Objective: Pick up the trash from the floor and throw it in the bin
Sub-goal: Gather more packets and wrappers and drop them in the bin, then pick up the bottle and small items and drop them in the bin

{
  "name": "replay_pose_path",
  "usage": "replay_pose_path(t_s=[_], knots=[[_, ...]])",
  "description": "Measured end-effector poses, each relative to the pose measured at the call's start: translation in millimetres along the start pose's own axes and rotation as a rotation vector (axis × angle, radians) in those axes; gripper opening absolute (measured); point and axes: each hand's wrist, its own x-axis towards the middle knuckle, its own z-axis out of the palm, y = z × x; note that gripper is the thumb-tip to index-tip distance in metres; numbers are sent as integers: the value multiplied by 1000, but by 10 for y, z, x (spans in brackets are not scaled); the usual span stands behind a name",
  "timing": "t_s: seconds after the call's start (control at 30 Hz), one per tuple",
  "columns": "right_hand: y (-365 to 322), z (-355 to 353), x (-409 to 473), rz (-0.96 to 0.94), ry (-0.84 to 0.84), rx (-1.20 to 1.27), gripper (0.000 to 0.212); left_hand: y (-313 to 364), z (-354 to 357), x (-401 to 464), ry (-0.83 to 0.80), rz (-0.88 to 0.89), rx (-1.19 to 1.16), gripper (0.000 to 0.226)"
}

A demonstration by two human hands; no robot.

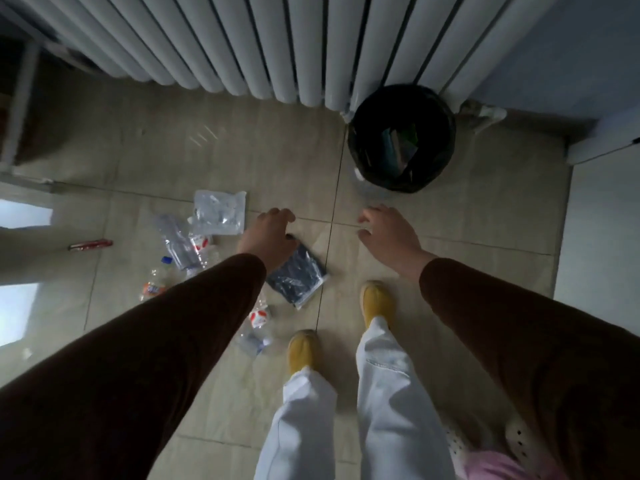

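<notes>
A: Our sleeves hang nearest, then yellow shoes on the floor.
B: We see the left hand curled over a dark packet, grip unclear; right hand spread, empty.
A: Trash lies left; bin by the radiator.

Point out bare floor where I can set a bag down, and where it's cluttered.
Bare tiles lie between the radiator and the clear packet, and right of the bin towards the pale wall. Crowded: the patch from the bottles to the dark packet, left of the yellow shoes.
</notes>
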Motion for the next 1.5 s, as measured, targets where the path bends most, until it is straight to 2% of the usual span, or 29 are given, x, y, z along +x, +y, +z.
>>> replay_pose_path(t_s=[0.1,0.2,0.33,0.47,0.63,0.9,1.1,1.33,1.5], knots=[[-322,361,-364,-30,-8,4,27,-357,65,-505,-10,-15,66,40],[-590,739,-688,-65,-33,1,25,-711,195,-975,-3,-82,37,35],[-901,1116,-991,-109,-66,5,21,-1167,372,-1486,-3,-146,29,46],[-1322,1473,-1295,-89,-53,34,17,-1610,511,-1962,-7,-197,-20,46],[-2018,1900,-1529,-83,-63,14,20,-2301,474,-2420,20,-199,-18,46],[-3275,2736,-1796,9,-24,38,28,-3671,137,-2969,-30,-140,41,50],[-3867,3163,-1686,30,-20,42,32,-4411,-150,-2856,-66,-157,73,51],[-4314,3387,-1005,119,-63,176,42,-4953,-518,-2152,-101,-129,102,48],[-4652,3525,-546,166,-77,222,41,-5413,-726,-1684,-124,-151,95,48]])
